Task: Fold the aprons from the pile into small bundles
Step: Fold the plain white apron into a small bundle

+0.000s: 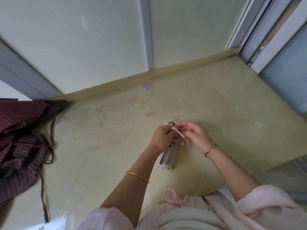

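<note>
While your left hand (162, 137) curls round the rolled pale-grey apron bundle (167, 157) on the cream counter (99, 130), your right hand (194, 135) pinches its white strap (180, 135); maroon striped apron pile (21, 138) far left.

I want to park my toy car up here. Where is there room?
The biggest bare patch of counter lies right of the right hand, toward the window frame. Another lies between the maroon apron pile and the left hand. It is crowded in the middle, where both hands hold the pale bundle.
</note>
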The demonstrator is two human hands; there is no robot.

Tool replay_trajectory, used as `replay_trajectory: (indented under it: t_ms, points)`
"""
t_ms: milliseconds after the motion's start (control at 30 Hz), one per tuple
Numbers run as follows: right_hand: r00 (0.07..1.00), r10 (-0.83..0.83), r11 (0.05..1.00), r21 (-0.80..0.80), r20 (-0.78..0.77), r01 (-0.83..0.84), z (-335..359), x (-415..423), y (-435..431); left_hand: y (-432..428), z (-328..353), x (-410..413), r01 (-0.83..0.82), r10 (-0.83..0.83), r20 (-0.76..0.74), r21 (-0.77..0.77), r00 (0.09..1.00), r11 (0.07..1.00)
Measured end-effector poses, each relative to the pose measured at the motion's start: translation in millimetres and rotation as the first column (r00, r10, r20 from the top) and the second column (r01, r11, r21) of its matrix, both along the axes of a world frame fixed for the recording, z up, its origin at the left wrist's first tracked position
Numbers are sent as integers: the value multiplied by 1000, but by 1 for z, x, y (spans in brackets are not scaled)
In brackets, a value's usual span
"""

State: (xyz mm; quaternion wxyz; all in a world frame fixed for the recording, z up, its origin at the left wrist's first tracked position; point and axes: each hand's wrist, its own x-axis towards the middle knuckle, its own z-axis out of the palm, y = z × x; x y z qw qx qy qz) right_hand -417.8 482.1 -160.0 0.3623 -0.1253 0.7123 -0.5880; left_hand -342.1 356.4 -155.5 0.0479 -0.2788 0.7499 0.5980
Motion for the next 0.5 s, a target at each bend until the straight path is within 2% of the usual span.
replay_trajectory:
  t_ms: [100, 167, 333, 433, 500]
  points:
    - [972, 42, 994, 104, -232, -18, -7, 1, 3, -1, -1, 0, -160, 165, -39, 115, 986, 980]
    - [940, 72, 986, 168, -334, -16, -10, 3, 4, -5, -5, -2, -247, 252, -22, 136, 967, 959]
    - [867, 74, 986, 166, -493, 10, -10, 13, 1, -2, -8, -5, -275, 275, 38, -10, 961, 961]
    - [776, 120, 984, 179, -620, -9, -9, 16, -4, -1, -7, -7, -306, 306, 67, -10, 950, 952]
    - [700, 203, 966, 255, -685, -30, -11, 14, -5, -2, -6, -7, -311, 311, 73, -9, 948, 950]
